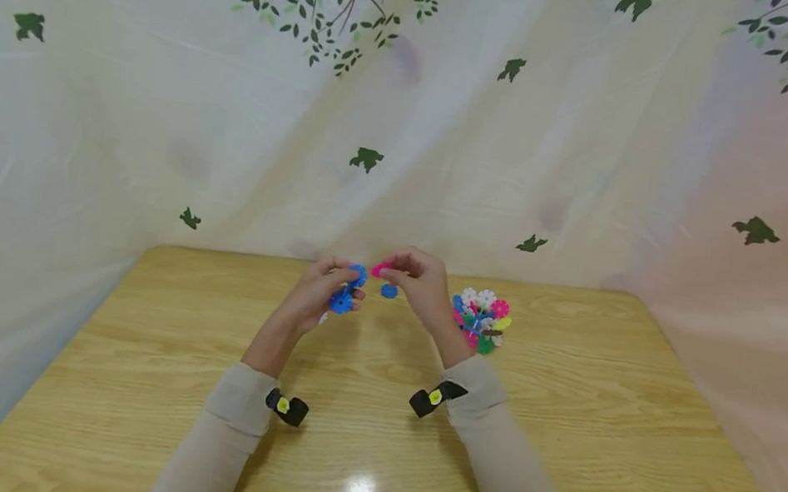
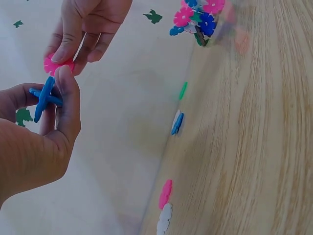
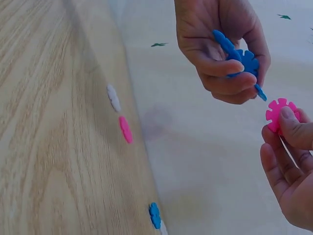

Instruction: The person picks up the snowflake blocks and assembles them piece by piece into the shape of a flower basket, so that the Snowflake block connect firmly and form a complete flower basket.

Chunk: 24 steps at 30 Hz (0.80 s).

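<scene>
My left hand (image 1: 312, 293) grips several blue notched plastic discs (image 3: 248, 62) that are joined at angles to each other. Between thumb and fingers, my right hand (image 1: 424, 286) pinches a pink notched disc (image 3: 275, 113), its flat face showing in the right wrist view. Both hands are raised above the far part of the table, close to one another. A small gap separates the pink disc from the blue pieces in the right wrist view. Fingers partly hide the blue pieces.
On the wooden table (image 1: 564, 438), a cluster of multicoloured discs (image 1: 480, 319) stands right of my right wrist. Near the far edge lie a loose blue disc (image 1: 389, 291), a pink disc (image 2: 166, 194), a white disc (image 2: 164, 219) and a green disc (image 2: 183, 90). A leaf-patterned cloth (image 1: 451, 162) hangs behind.
</scene>
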{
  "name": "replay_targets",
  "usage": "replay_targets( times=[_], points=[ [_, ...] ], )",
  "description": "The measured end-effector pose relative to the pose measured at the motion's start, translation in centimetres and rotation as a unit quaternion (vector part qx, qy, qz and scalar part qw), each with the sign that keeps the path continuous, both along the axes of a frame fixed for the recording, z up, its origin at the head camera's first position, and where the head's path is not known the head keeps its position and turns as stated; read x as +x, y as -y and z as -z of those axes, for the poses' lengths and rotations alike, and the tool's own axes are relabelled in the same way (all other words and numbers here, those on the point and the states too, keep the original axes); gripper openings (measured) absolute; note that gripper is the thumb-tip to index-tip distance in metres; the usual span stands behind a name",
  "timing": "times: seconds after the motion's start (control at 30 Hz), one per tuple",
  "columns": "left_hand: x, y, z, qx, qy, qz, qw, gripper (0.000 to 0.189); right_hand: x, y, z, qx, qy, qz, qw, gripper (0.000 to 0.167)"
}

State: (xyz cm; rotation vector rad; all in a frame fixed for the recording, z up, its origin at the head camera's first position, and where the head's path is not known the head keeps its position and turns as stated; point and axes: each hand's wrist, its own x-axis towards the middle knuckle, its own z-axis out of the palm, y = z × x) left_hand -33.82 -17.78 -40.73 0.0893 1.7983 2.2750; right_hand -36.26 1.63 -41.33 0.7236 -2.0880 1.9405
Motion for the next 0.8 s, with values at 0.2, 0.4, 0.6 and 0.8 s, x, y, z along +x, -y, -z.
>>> replay_targets(
  times=[0.2,0.4,0.6,0.8],
  points=[
    [-0.1,-0.2,0.3,-0.004,-0.002,0.015,0.9999,0.008,0.5,0.5,0.0,-0.006,-0.005,0.015,0.9999,0.01],
    [-0.1,-0.4,0.4,-0.003,0.002,0.019,0.9998,0.008,0.8,0.9,-0.1,-0.014,0.009,0.02,0.9997,0.009],
    [0.0,-0.8,0.1,0.002,0.002,0.031,0.9995,0.007,2.5,1.2,-1.7,-0.04,0.013,0.049,0.9979,0.005],
    [0.5,-1.4,-0.1,0.024,0.008,0.029,0.9992,0.005,2.9,1.5,-1.4,-0.065,-0.012,0.076,0.9949,0.003]
  ],
)
